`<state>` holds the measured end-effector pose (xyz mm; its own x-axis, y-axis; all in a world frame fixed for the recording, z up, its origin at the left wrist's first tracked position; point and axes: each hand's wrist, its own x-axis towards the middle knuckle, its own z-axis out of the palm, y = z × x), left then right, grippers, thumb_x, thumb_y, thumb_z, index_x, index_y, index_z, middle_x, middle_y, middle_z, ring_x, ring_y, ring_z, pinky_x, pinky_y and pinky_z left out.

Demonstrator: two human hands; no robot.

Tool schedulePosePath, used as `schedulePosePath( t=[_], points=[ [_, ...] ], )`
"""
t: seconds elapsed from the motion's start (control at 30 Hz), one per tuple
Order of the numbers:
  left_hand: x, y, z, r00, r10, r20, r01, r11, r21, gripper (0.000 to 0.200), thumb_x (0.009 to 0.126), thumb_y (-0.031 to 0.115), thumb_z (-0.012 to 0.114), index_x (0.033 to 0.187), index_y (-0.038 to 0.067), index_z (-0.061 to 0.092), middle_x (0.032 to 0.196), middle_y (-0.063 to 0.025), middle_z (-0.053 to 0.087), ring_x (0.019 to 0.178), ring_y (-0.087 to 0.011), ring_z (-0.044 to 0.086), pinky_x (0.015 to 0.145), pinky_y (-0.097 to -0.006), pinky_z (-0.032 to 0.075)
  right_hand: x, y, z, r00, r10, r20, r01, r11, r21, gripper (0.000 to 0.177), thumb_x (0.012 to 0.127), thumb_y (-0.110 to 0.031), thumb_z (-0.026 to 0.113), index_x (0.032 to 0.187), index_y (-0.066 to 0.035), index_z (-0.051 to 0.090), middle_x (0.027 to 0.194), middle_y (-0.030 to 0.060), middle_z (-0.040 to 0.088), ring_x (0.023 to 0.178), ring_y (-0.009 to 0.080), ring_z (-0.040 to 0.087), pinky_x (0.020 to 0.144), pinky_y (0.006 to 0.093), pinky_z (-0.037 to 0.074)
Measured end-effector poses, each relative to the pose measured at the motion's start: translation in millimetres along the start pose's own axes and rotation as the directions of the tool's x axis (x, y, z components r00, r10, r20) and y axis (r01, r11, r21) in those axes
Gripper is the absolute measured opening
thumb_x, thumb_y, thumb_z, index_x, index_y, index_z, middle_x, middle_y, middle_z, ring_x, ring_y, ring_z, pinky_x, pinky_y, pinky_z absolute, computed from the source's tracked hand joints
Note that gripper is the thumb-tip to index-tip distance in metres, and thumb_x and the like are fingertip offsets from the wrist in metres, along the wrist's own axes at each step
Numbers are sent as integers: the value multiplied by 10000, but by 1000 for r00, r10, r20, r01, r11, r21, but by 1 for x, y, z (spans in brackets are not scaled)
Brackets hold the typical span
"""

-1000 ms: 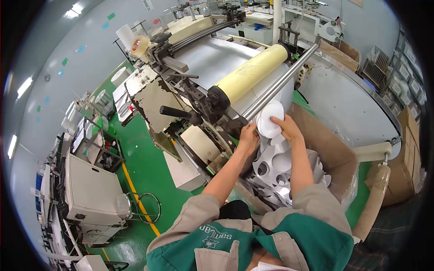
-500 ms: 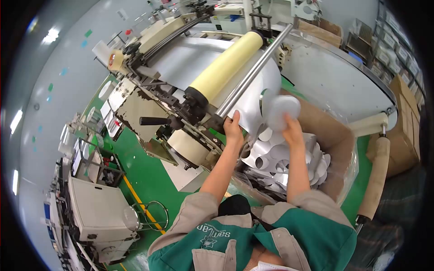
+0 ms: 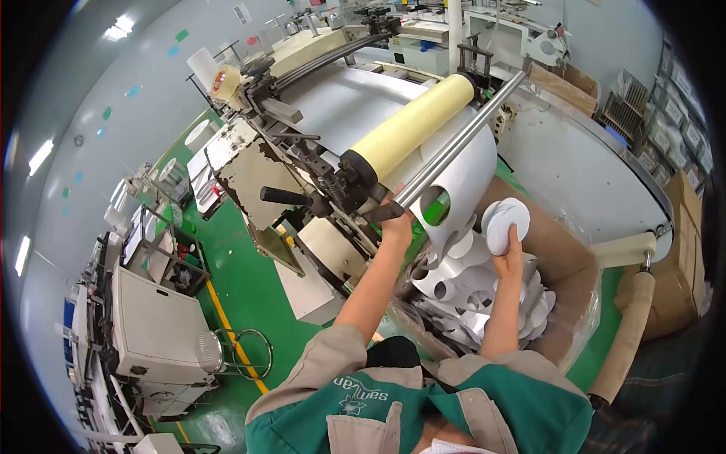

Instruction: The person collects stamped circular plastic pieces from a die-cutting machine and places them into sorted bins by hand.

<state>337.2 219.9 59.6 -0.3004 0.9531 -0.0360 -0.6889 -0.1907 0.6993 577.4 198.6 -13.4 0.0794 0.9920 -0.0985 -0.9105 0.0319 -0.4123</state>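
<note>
In my right hand (image 3: 510,259), thumb and fingers pinch round white discs (image 3: 505,225), at least two of them overlapping. They are held above a cardboard box (image 3: 566,250) full of silvery-white cut scraps (image 3: 446,276) with round holes. My left hand (image 3: 397,221) is at the near end of the metal bar (image 3: 461,144), beside the edge of a white sheet (image 3: 473,178). Its fingers are mostly hidden behind the bar's end bracket, so their grip does not show. The sheet hangs from the machine and has a round hole through which green floor is seen.
A yellow roller (image 3: 412,125) lies across the machine, with a black-handled lever (image 3: 283,197) at its near side. To the right stand a padded post (image 3: 624,333) and a cardboard carton (image 3: 677,265). A white cabinet (image 3: 162,325) is at the left.
My right hand has brought the discs away from the sheet, to the right and lower. The hole in the sheet now shows openly. My left hand has moved up behind the bar's end.
</note>
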Motion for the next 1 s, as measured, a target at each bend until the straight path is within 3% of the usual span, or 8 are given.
schedulePosePath(
  t=[0.07, 0.23, 0.37, 0.47, 0.6, 0.7, 0.87, 1.0],
  points=[
    [18, -10, -9, 998, 39, 54, -34, 995, -97, 145, 833, 122, 545, 965, 65, 530, 924, -42, 575, 822, -145, 542, 709, -265, 438, 0, -4, 27, 997, 6, 71, 9, 977, -213, 464, 807, -150, 613, 1203, -12, 416, 1164, 90, 505, 1053, 214, 508, 903, 358, 424],
    [-18, -22, 14, 1000, 29, 0, -29, 998, 64, 224, 871, 133, 487, 1063, 20, 510, 999, -45, 567, 901, -158, 549, 783, -306, 453, 28, 18, 102, 967, 174, 188, 20, 681, -732, 487, 737, -181, 683, 1088, 95, 489, 1020, 144, 570, 919, 203, 561, 801, 310, 452],
    [-33, -27, 2, 985, -124, 121, 113, 989, 95, 269, 908, 219, 452, 1021, -18, 507, 947, -71, 574, 864, -152, 564, 763, -295, 463, 42, 28, 101, 926, 349, 144, -119, 631, -766, 486, 739, -170, 678, 1089, 107, 486, 1032, 153, 570, 906, 205, 569, 789, 317, 465],
    [-32, -23, -3, 962, -237, 135, 213, 961, 174, 319, 899, 224, 456, 1091, -30, 476, 1091, -100, 554, 1008, -186, 523, 870, -350, 403, 38, 30, 84, 913, 339, 227, -104, 731, -675, 458, 762, -146, 656, 1114, 78, 468, 1090, 147, 537, 933, 211, 562, 797, 327, 472],
    [-27, -6, 10, 986, -154, 61, 142, 976, 163, 302, 873, 188, 496, 1109, 1, 485, 1055, -95, 552, 1048, -194, 516, 850, -313, 432, 24, 30, 27, 973, 177, 148, -175, 984, -29, 424, 795, -162, 633, 1151, -1, 466, 1133, 81, 523, 1053, 225, 502, 907, 381, 415],
    [-11, -3, 4, 996, -75, -48, 78, 995, 65, 254, 861, 180, 513, 1063, 29, 497, 1012, -74, 563, 956, -152, 539, 824, -294, 430, 9, 4, -11, 989, 130, -64, -98, 925, 367, 401, 821, -234, 600, 1178, -102, 472, 1149, 35, 526, 1080, 213, 486, 925, 384, 398],
    [-1, 0, 9, 1000, 8, 9, -7, 998, -58, 181, 864, 170, 514, 999, 51, 508, 951, -54, 574, 926, -148, 527, 796, -288, 424, 4, -12, 26, 995, 33, 99, -29, 998, -49, 458, 810, -199, 616, 1188, -13, 436, 1145, 77, 517, 1056, 215, 497, 923, 366, 393],
    [0, -21, -3, 999, -10, 48, 9, 1000, 25, 245, 881, 151, 476, 1089, 23, 483, 1070, -66, 537, 1015, -178, 494, 869, -318, 389, 19, 6, 79, 978, 119, 170, -17, 861, -508, 545, 772, -202, 657, 1179, 66, 412, 1126, 138, 516, 1009, 228, 522, 896, 343, 406]
  ],
)
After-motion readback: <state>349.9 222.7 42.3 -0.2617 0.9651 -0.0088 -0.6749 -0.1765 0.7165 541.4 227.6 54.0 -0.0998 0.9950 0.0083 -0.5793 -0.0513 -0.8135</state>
